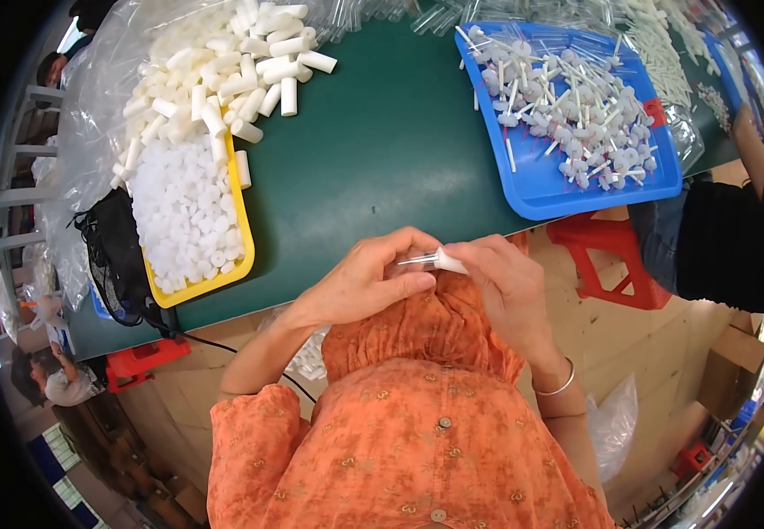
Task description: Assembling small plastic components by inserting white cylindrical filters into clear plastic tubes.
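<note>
Close in front of my body, just off the table's near edge, my two hands meet. My left hand (373,278) is closed, thumb and forefinger pinching a small clear tube (413,261) that shows a thin pale line along it. From the other side my right hand (507,278) grips a small white plug (447,262) between thumb and fingers. The plug's narrow side faces the tube, and the two pieces touch or nearly touch; the fingers partly hide where they join.
On the green table (355,167), a yellow tray (247,238) of small white caps stands left, with a heap of white foam cylinders (223,75) behind. At right, a blue tray (540,201) holds white stick-like assemblies. A red stool (607,264) and another person's arm (749,150) are beyond.
</note>
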{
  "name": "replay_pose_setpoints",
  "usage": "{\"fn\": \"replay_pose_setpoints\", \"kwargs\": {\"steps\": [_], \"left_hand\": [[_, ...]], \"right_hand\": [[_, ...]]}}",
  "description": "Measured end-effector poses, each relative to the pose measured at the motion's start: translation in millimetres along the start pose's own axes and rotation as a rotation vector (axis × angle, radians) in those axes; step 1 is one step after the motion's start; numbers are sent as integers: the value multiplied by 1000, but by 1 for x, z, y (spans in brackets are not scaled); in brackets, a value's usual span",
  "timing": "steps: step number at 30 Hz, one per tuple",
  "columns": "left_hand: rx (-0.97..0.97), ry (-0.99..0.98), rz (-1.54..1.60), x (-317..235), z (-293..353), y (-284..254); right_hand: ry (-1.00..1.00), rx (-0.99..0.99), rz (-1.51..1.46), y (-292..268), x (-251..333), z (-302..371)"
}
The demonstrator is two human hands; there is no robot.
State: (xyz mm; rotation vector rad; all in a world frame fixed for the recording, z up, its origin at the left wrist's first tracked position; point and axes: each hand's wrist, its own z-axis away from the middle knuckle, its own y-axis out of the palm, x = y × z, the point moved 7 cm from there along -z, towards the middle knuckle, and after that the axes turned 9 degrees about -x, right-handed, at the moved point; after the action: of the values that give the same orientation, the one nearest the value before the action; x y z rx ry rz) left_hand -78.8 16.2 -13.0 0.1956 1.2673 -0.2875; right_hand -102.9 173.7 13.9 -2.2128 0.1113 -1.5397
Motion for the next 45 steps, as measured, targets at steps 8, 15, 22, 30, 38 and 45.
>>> {"fn": "replay_pose_setpoints", "kwargs": {"steps": [8,15,22,30,38,45], "left_hand": [[-23,-54,-197,-6,4,-6],[-54,4,-241,-13,7,-19],[-22,65,-131,5,8,-6],[-94,204,-438,0,22,8],[-75,-165,387,62,34,38],[-418,-372,637,87,12,57]], "right_hand": [[-317,84,212,4,23,-9],[228,282,-34,-2,0,-25],[342,393,-455,29,-12,-8],[483,486,-519,33,-20,5],[600,250,-480,33,-39,68],[900,-97,-872,76,-53,99]]}}
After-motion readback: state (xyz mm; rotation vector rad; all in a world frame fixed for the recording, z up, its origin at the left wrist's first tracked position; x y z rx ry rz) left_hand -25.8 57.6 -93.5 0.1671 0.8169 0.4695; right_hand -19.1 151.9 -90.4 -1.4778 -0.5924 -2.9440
